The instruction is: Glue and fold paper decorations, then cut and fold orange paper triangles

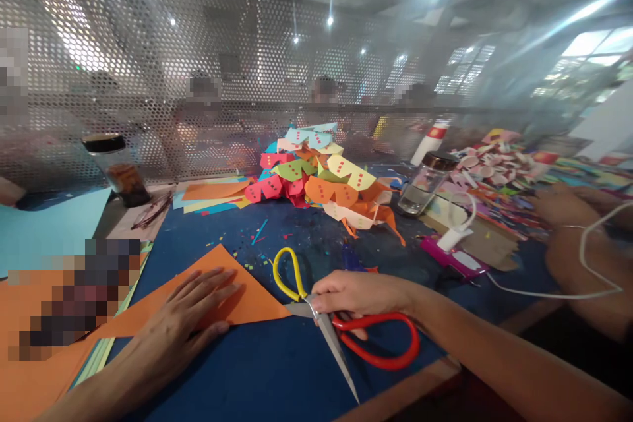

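Note:
An orange sheet of paper (225,264), folded to a triangle, lies on the blue table. My left hand (202,303) rests flat on it with the fingers stretched out. At the paper's right corner is a pair of scissors (330,331) with one yellow and one red handle loop, its blades spread wide. One blade meets the corner and the other points down toward the table's front edge. My right hand (359,293) is closed on the scissors near the pivot, beside the red loop. Its fingertips are partly hidden.
Behind my hands sits a pile of colourful folded paper masks (331,188). Glass jars stand at left (121,171) and right (428,184). A purple device (455,258) with a white cable lies right. Orange sheets (30,369) are stacked left. Another person's arm (568,231) reaches in at right.

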